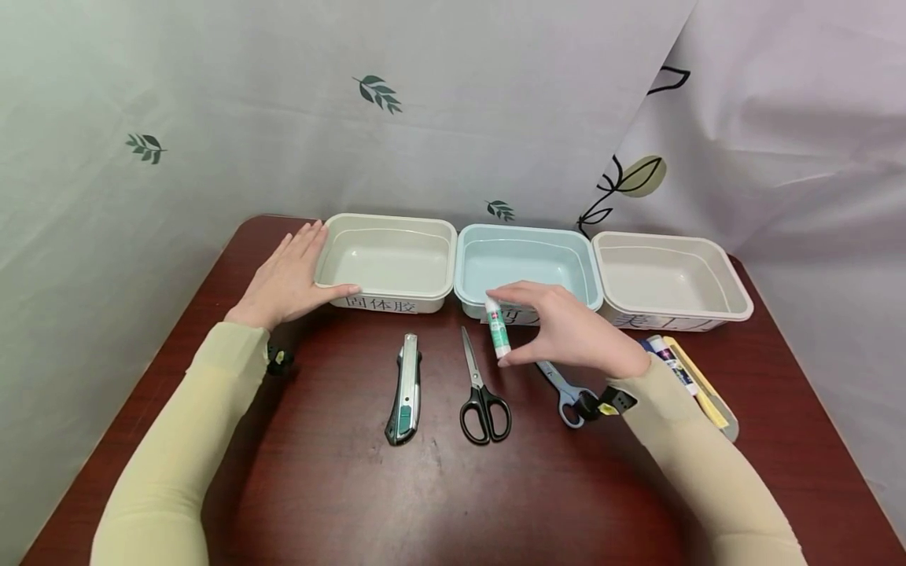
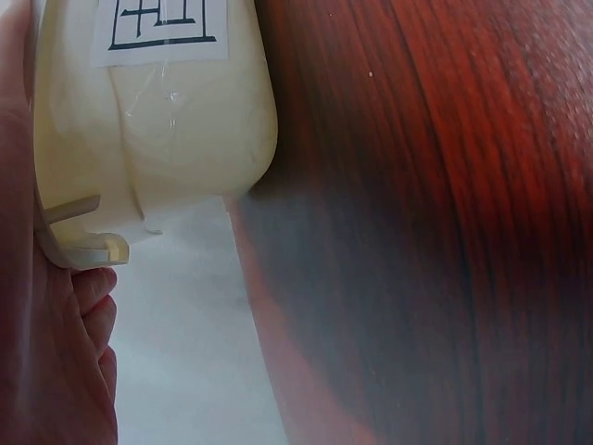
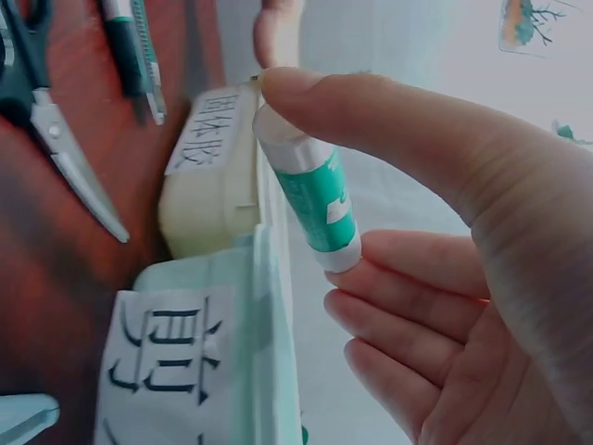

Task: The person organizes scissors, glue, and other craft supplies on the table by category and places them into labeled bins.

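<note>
My right hand (image 1: 566,326) pinches a green-and-white glue stick (image 1: 499,328) end to end between thumb and index finger. It is raised in front of the light blue bin (image 1: 527,236); in the right wrist view, the glue stick (image 3: 317,199) tilts and the other fingers stay loose. My left hand (image 1: 286,275) lies along the left side of the cream bin (image 1: 396,303), thumb on its front rim. Between the arms lie a utility knife (image 1: 406,393) with a green slider and black-handled scissors (image 1: 482,409). Blue-grey scissors (image 1: 566,393) are partly hidden beneath my right hand.
A beige bin (image 1: 672,287) completes the row at the back right; all three bins carry handwritten paper labels. Beside my right forearm lie another glue stick (image 1: 675,368) and a yellow utility knife (image 1: 697,385). A patterned curtain (image 1: 283,110) hangs behind the dark red table (image 1: 340,503).
</note>
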